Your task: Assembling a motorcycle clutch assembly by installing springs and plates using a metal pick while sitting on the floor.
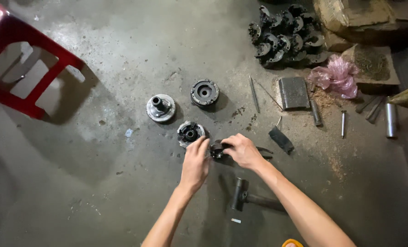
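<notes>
Red plastic stool (11, 59), far left. Flanged hub (161, 108), round disc (204, 92), open round housing (190, 133) on the concrete floor (98, 160). Left hand (195, 163) and right hand (243, 150) both pinch a small dark gear (217, 149) just beside the housing. Hammer (247, 196) below; grey block (293, 92), steel pins (344, 123), heap of dark parts (288, 34) to the right.

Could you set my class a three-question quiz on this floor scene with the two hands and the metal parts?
1. True or false: the hammer is in the right hand.
2. Which thing lies nearest the left hand? A. the red stool B. the round part with a dark centre C. the pink bag
3. What do both hands meet on?

Key
1. False: it lies on the floor between the forearms.
2. B
3. A small dark part held between them.
</notes>
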